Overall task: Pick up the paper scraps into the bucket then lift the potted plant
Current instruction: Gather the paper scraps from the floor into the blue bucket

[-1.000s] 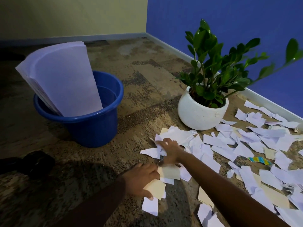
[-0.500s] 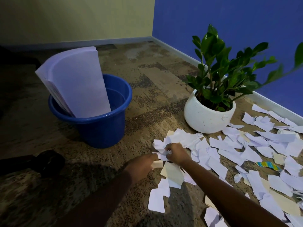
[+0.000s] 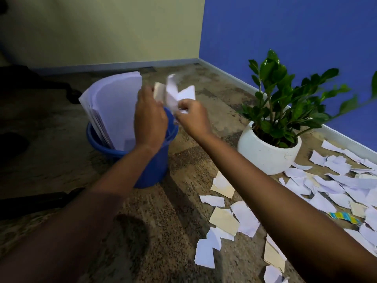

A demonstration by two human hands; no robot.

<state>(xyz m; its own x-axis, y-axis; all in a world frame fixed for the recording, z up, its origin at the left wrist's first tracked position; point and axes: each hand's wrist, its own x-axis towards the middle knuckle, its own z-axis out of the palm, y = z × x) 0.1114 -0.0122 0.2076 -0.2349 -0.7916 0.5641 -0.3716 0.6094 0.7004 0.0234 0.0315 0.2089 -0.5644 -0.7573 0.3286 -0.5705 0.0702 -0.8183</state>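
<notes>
Both hands are raised over the blue bucket, which stands on the floor at centre left. My left hand holds a cream scrap at its fingertips above the bucket's opening. My right hand pinches a blurred bunch of white paper scraps just beside it. A stack of large white sheets leans inside the bucket. The potted plant, green leaves in a round white pot, stands to the right near the blue wall. Several white and cream scraps lie scattered on the floor at lower right.
A coloured striped scrap lies among the papers at right. Dark objects sit in shadow on the floor at left. A skirting board runs along the blue wall behind the plant.
Both hands have lifted off the floor with gathered scraps and moved up and left to above the bucket. The camera view has risen with them.
</notes>
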